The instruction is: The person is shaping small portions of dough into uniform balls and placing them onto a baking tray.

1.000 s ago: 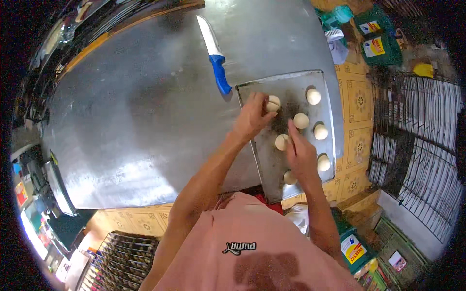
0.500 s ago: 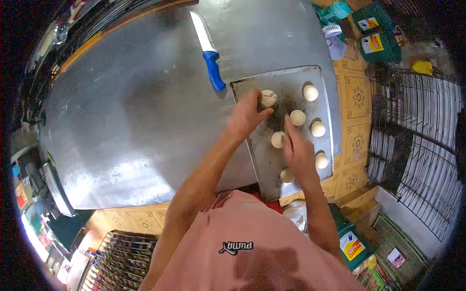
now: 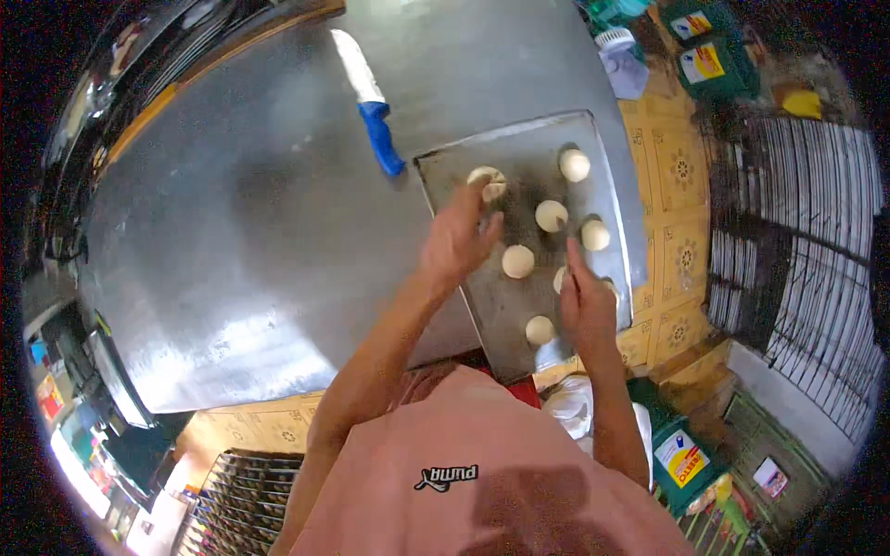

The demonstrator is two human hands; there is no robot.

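Several pale round dough balls lie spaced out on a worn metal baking tray [image 3: 496, 338]. The far-left dough ball [image 3: 496, 188] has cuts across its top. My left hand [image 3: 454, 236] is at its near side, thumb and fingers apart, a fingertip overlapping the ball; whether it touches is blurred. My right hand [image 3: 591, 306] is closed around a thin, dark, blade-like tool [image 3: 566, 232], mostly hidden by the fingers. The tool's tip is at the right edge of the middle dough ball [image 3: 551, 216]. Dough balls beside my right hand are partly covered by it.
A large knife with a blue handle [image 3: 381, 139] lies on the metal table [image 3: 241, 232], left of the tray. Green containers [image 3: 709, 65] and wire racks [image 3: 816, 176] stand to the right. A white bag [image 3: 570, 408] is below the table's near edge.
My left hand has loosened from around the cut dough ball and drawn slightly nearer. My right hand has moved a little nearer, its tool now at the middle ball. The view has shifted slightly.
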